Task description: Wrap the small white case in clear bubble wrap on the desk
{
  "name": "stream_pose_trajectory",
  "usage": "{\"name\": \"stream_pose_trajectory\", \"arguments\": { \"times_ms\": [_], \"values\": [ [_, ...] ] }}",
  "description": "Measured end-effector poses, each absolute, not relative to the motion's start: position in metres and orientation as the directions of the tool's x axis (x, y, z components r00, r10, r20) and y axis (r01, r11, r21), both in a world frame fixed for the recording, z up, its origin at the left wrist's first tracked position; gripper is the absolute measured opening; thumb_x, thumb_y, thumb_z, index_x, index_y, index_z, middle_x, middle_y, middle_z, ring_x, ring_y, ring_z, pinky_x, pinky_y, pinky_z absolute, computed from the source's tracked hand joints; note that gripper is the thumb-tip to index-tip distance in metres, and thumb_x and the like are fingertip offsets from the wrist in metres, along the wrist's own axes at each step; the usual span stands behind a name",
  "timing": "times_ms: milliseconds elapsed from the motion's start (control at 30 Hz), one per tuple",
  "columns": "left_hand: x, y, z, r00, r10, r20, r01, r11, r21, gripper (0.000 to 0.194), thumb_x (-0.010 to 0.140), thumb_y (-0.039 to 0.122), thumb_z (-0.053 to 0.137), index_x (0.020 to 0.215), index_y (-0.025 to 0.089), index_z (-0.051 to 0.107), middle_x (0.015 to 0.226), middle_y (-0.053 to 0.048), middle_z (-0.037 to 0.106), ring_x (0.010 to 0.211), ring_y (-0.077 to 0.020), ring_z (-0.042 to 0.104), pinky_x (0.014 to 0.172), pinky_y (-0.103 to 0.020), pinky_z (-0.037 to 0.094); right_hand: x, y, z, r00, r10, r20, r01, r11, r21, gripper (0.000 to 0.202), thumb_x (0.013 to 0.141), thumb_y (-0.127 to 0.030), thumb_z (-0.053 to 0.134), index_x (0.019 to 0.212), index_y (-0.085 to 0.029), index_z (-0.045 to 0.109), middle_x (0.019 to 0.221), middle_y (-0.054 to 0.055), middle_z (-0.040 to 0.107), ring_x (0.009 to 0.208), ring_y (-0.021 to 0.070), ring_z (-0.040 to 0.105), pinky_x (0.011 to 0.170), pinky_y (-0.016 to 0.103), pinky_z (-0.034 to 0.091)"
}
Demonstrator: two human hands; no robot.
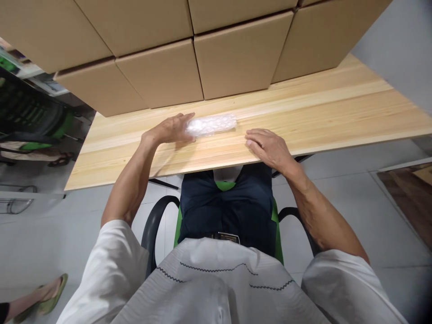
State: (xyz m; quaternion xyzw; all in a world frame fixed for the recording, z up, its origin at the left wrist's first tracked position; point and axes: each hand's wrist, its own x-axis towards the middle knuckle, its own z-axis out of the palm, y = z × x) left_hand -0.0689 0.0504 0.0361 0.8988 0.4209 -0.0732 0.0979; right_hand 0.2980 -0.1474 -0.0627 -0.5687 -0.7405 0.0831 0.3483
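A roll-shaped bundle in clear bubble wrap (212, 125) lies lengthwise on the wooden table, and what is inside it cannot be made out. At its left end is my left hand (173, 129), somewhat blurred, with thumb and fingers spread to either side of that end. Whether the palm touches the wrap is unclear. My right hand (266, 145) rests palm down near the table's front edge, its fingers stretched out and pointing left. A short gap separates it from the bundle's right end.
Brown cardboard boxes (162, 74) are stacked along the back of the wooden table (320, 112). Below its front edge are my legs and a green chair with black armrests (157, 229). Another chair (37, 108) stands at left, and a person's sandalled foot (52, 294) shows lower left.
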Motion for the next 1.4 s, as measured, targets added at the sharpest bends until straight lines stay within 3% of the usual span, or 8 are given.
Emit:
{"name": "stream_pose_trajectory", "arguments": {
  "times_ms": [233,400,567,867,1100,1400],
  "values": [
    [-0.071,0.038,0.036,0.615,0.761,-0.206,0.787,-0.610,0.094,0.107,0.099,0.066,0.076,0.193,0.025,0.044,0.184,-0.019,0.063,0.169,-0.0460,0.063,0.143,-0.056,0.050,0.296,-0.146,-0.066,-0.105,0.891,0.442,0.792,0.344,-0.504,0.044,0.117,-0.043,0.054,0.128,-0.025,0.093,0.150,0.013,0.090,0.148,0.0401,0.082,0.130,0.067,0.064],
    [-0.071,0.031,0.036,0.617,0.765,-0.184,0.786,-0.612,0.086,0.105,0.099,0.063,0.074,0.191,0.023,0.046,0.173,-0.021,0.071,0.160,-0.0462,0.070,0.138,-0.058,0.055,0.297,-0.146,-0.066,-0.110,0.890,0.442,0.793,0.347,-0.501,0.045,0.117,-0.043,0.053,0.128,-0.026,0.093,0.149,0.013,0.090,0.147,0.0400,0.082,0.130,0.066,0.065],
    [-0.070,0.026,0.032,0.588,0.792,-0.167,0.809,-0.582,0.086,0.101,0.102,0.062,0.070,0.192,0.023,0.044,0.180,-0.022,0.066,0.166,-0.0485,0.065,0.141,-0.061,0.051,0.297,-0.147,-0.065,-0.114,0.890,0.442,0.797,0.347,-0.495,0.044,0.118,-0.043,0.053,0.128,-0.027,0.093,0.149,0.011,0.090,0.147,0.0391,0.082,0.130,0.065,0.065],
    [-0.086,0.013,0.034,0.581,0.799,-0.156,0.812,-0.557,0.175,0.120,0.098,0.067,0.082,0.198,0.028,0.028,0.188,-0.022,0.055,0.170,-0.0495,0.061,0.140,-0.060,0.052,0.296,-0.147,-0.064,-0.116,0.890,0.440,0.799,0.347,-0.491,0.046,0.118,-0.044,0.052,0.130,-0.025,0.093,0.150,0.013,0.090,0.148,0.0392,0.082,0.131,0.064,0.064],
    [-0.105,0.008,0.023,0.573,0.818,-0.057,0.800,-0.542,0.256,0.109,0.100,0.059,0.083,0.195,0.027,0.039,0.176,-0.019,0.067,0.153,-0.0453,0.073,0.134,-0.060,0.058,0.296,-0.149,-0.063,-0.100,0.896,0.433,0.789,0.336,-0.514,0.044,0.118,-0.043,0.055,0.131,-0.027,0.094,0.150,0.012,0.090,0.148,0.0411,0.081,0.133,0.069,0.062],
    [-0.099,0.006,0.016,0.548,0.836,-0.010,0.807,-0.526,0.267,0.091,0.102,0.056,0.078,0.184,0.024,0.055,0.165,-0.018,0.073,0.152,-0.0429,0.072,0.135,-0.059,0.058,0.297,-0.148,-0.066,-0.106,0.888,0.447,0.793,0.346,-0.501,0.047,0.118,-0.044,0.053,0.129,-0.024,0.094,0.149,0.015,0.090,0.148,0.0410,0.082,0.131,0.067,0.064]
  ]
}}
